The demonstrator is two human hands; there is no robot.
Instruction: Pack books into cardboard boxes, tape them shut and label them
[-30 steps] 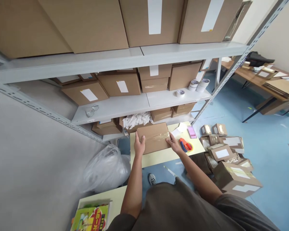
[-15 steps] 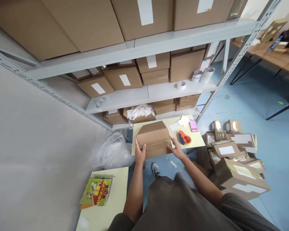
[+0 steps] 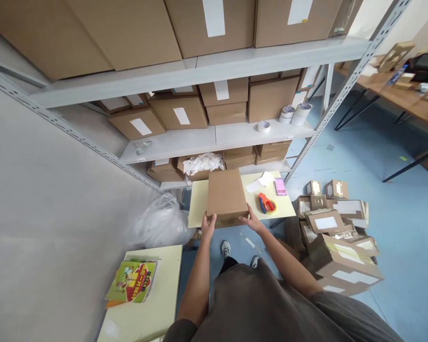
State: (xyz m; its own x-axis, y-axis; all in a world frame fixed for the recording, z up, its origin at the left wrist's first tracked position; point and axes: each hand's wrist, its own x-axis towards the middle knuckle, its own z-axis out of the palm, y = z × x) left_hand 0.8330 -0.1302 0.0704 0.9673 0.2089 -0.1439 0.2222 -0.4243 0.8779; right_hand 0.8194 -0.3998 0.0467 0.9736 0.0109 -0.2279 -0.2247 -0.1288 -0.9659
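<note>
Between my two hands is a brown cardboard box point(image 3: 227, 192), its plain top facing up, at the front of a small pale-yellow table point(image 3: 199, 199). My left hand point(image 3: 209, 225) grips its near left corner, thumb on the near face. At the near right corner my right hand point(image 3: 251, 219) holds it the same way. The fingers under and behind the box are partly hidden. To the right of the box lie an orange and blue tape dispenser point(image 3: 266, 203), a white paper point(image 3: 260, 181) and a pink pad point(image 3: 280, 186).
Grey metal shelving point(image 3: 214, 71) with cardboard boxes and white tape rolls point(image 3: 264, 127) rises behind the table. A pile of taped boxes point(image 3: 337, 247) stands on the floor at right. Clear plastic point(image 3: 160, 221) and a second table point(image 3: 164, 280) with green-red packages point(image 3: 132, 280) are at left.
The box has turned over toward me between my hands, so its taped face has gone from view and a plain face is up. The view has shifted slightly.
</note>
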